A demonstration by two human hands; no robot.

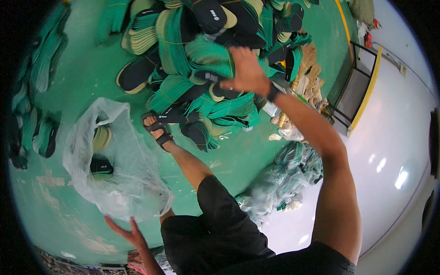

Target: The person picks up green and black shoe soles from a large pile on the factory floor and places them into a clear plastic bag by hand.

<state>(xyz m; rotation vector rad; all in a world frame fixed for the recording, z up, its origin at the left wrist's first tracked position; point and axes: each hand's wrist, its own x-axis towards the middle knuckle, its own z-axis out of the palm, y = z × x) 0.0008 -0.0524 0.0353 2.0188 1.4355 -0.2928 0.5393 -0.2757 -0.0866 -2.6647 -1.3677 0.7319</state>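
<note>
Right hand: reaches far out to the big pile of insoles. Its grip is closed on a green bundle of insoles near the top of the pile.
Left hand: low and close to the body, fingers spread wide, holding nothing. It is just under the edge of the clear plastic bag.
Bag: lies open on the green floor, well apart from the right grip and close above the left one. A few insoles are already inside.
Pile: green and black insoles, stacked in bundles, all around the right grip.
Foot: a foot in a black sandal rests between the bag and the pile.
Other things: more clear bags with green things lie below the right arm.
How to do it well: I think the right grip should squeeze the whole bundle tight so no insole slips out, while the left hand holds the bag mouth open.
</note>
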